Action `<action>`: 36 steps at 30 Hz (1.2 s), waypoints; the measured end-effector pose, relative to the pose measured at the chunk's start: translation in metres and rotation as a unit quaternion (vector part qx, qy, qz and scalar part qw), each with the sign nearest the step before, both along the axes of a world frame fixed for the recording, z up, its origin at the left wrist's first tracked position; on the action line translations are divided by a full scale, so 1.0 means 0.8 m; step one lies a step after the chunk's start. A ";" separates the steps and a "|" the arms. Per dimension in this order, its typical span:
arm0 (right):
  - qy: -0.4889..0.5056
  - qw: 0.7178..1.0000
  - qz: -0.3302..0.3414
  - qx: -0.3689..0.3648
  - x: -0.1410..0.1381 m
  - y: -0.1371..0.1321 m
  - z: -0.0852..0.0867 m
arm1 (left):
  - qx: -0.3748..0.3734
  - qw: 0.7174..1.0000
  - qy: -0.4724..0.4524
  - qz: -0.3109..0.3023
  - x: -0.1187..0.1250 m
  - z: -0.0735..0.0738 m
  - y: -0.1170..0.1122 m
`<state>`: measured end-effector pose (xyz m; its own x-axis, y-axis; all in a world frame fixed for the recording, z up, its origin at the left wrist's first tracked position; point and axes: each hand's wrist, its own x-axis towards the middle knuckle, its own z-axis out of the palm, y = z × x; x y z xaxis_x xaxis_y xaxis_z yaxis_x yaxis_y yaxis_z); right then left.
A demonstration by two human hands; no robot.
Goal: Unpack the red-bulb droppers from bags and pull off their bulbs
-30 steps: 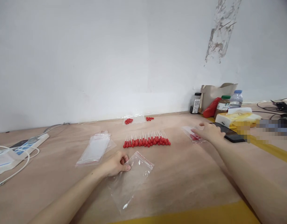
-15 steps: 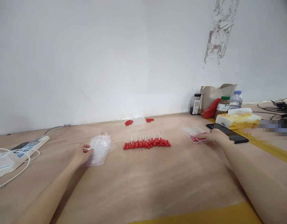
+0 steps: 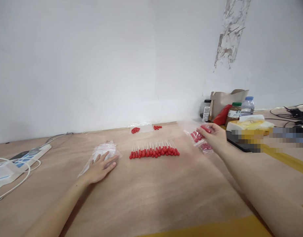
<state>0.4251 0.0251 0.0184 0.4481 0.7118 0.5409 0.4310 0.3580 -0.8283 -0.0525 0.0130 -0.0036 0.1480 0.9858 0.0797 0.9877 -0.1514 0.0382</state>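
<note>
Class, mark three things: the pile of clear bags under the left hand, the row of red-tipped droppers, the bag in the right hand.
pile of clear bags (image 3: 104, 150), head view, far end of the pile
row of droppers (image 3: 153, 152), head view, red bulbs mid-row
held bag (image 3: 195, 135), head view, its red-filled middle

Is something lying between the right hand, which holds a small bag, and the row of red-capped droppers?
Nothing visible. Only bare table lies between the right hand with its small bag and the row of droppers. A second bag lies beside the hand, off that line.
</note>
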 end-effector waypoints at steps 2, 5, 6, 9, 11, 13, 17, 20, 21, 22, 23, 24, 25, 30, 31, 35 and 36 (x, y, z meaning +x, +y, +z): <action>0.124 0.979 0.162 -0.005 -0.043 -0.017 0.004 | -0.033 0.999 0.001 0.016 0.003 0.000 -0.003; 0.149 0.919 0.351 -0.099 -0.104 -0.050 0.001 | -0.033 0.999 0.000 0.016 -0.008 0.000 -0.003; 0.137 0.900 0.393 -0.126 -0.120 -0.061 -0.004 | -0.029 0.999 0.001 0.017 -0.013 0.000 -0.002; 0.099 0.853 0.480 -0.181 -0.157 -0.081 -0.025 | 0.009 1.000 -0.006 0.008 -0.021 0.002 -0.004; 0.038 0.853 0.482 -0.199 -0.171 -0.083 -0.041 | 0.070 0.997 -0.031 -0.027 -0.011 0.006 -0.011; -0.016 0.862 0.466 -0.198 -0.178 -0.081 -0.052 | 0.128 0.985 -0.075 -0.092 0.016 0.012 -0.024; -0.072 0.887 0.428 -0.155 -0.179 -0.078 -0.059 | 0.078 0.951 -0.148 -0.261 0.094 0.017 -0.064; -0.048 0.896 0.399 -0.188 -0.172 -0.082 -0.054 | -0.011 0.928 -0.148 -0.342 0.135 0.008 -0.088; -0.023 0.890 0.399 -0.218 -0.168 -0.084 -0.052 | -0.028 0.925 -0.148 -0.348 0.142 0.004 -0.092; 0.009 0.880 0.403 -0.252 -0.164 -0.086 -0.049 | -0.040 0.925 -0.149 -0.347 0.146 -0.001 -0.095; 0.042 0.865 0.411 -0.284 -0.160 -0.088 -0.047 | -0.049 0.926 -0.152 -0.342 0.147 -0.005 -0.095; 0.072 0.849 0.420 -0.313 -0.156 -0.088 -0.044 | -0.053 0.927 -0.155 -0.337 0.148 -0.009 -0.095; 0.097 0.833 0.427 -0.337 -0.153 -0.088 -0.041 | -0.054 0.928 -0.159 -0.332 0.147 -0.012 -0.094; 0.146 0.793 0.428 -0.408 -0.141 -0.084 -0.033 | -0.045 0.929 -0.181 -0.319 0.146 -0.014 -0.090; 0.149 0.791 0.426 -0.414 -0.140 -0.083 -0.033 | -0.044 0.930 -0.186 -0.314 0.148 -0.012 -0.089; 0.151 0.790 0.431 -0.408 -0.142 -0.076 -0.042 | -0.022 0.923 -0.214 -0.320 0.168 0.002 -0.085; 0.153 0.793 0.433 -0.401 -0.143 -0.074 -0.045 | -0.010 0.917 -0.221 -0.332 0.176 0.006 -0.083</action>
